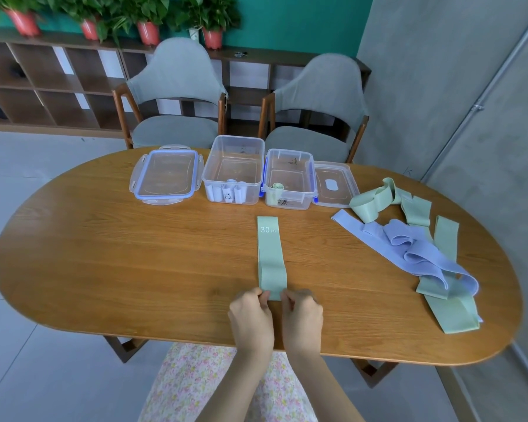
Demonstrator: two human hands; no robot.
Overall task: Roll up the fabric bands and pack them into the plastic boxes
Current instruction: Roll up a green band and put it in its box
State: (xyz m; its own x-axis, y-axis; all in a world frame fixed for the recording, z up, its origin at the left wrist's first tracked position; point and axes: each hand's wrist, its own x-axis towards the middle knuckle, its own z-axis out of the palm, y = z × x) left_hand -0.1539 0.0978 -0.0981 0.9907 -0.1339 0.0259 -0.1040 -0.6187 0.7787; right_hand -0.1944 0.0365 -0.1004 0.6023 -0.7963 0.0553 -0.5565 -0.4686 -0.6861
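A pale green fabric band (pixel 271 254) marked "30 LB" lies flat and straight on the wooden table (pixel 134 254), running away from me. My left hand (pixel 250 315) pinches its near end at the left corner. My right hand (pixel 302 312) pinches the same end at the right corner. Two clear plastic boxes stand at the far side: the left box (pixel 233 166) holds several white rolls, and the right box (pixel 290 178) holds one green roll (pixel 277 186).
A heap of loose green bands (pixel 415 208) and lilac bands (pixel 415 251) lies on the right of the table. Two box lids rest beside the boxes, the blue-rimmed lid (pixel 166 175) on the left and the plain lid (pixel 334 184) on the right. Two grey chairs (pixel 177 86) stand behind.
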